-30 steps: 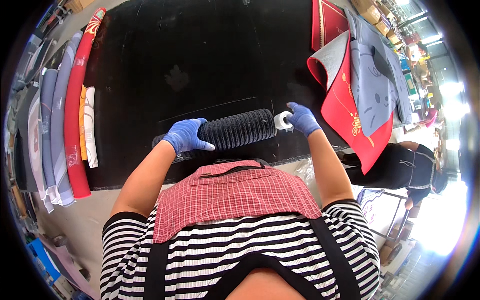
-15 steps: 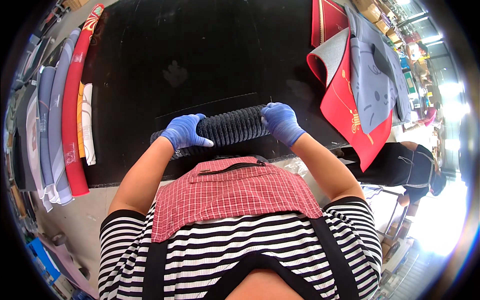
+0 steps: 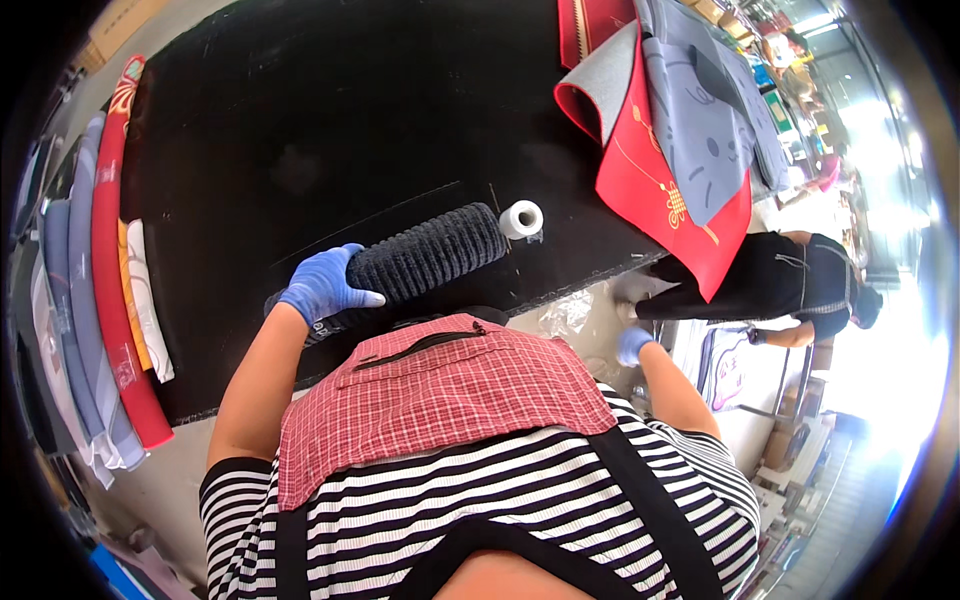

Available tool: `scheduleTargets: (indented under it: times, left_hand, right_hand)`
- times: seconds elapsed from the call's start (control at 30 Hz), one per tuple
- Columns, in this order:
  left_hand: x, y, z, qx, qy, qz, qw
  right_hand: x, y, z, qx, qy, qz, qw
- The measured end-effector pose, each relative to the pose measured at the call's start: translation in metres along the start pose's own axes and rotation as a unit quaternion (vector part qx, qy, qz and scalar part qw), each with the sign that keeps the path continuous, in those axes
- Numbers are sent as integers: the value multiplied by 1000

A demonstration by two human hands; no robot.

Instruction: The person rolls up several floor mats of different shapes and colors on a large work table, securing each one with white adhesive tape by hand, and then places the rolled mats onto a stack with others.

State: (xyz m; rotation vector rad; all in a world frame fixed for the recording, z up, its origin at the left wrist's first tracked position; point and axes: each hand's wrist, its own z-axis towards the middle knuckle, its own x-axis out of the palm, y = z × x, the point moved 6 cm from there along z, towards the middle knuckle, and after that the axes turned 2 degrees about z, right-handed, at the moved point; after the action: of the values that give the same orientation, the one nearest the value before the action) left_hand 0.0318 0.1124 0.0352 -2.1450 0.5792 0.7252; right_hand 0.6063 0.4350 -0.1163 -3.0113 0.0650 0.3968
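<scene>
A dark ribbed rolled mat (image 3: 430,255) lies on the black table (image 3: 300,130) near its front edge. My left hand (image 3: 322,285), in a blue glove, grips the roll's left end. A white tape roll (image 3: 521,219) stands on the table just past the roll's right end. My right hand (image 3: 633,344), also in a blue glove, hangs below the table's edge at my right side, away from the roll; its fingers are too small to read.
Rolled and stacked mats in red, grey and white (image 3: 100,280) line the table's left side. Red and grey mats (image 3: 680,130) hang over the far right corner. Another person in dark clothes (image 3: 780,290) bends over to the right. Clear plastic (image 3: 565,315) lies by the edge.
My right hand has let go of the roll's right end and dropped below the table edge. The tape roll now stands free on the table. My left hand stays on the roll.
</scene>
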Motion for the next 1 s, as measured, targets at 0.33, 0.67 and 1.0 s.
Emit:
scheduleTargets:
  times: [0.33,0.67,1.0]
  left_hand:
    - [12,18,1,-4,-15,-18,1000]
    - [1,3,-9,-6,-16,-6,1000]
    - [7,23,3,-16,4,-25,1000]
  right_hand:
    - [-274,-21,-57,-114,-309,800,502]
    - [-388,-13,31,54,-397,393,828]
    - [-494,112,-64,-292,-449,661,525]
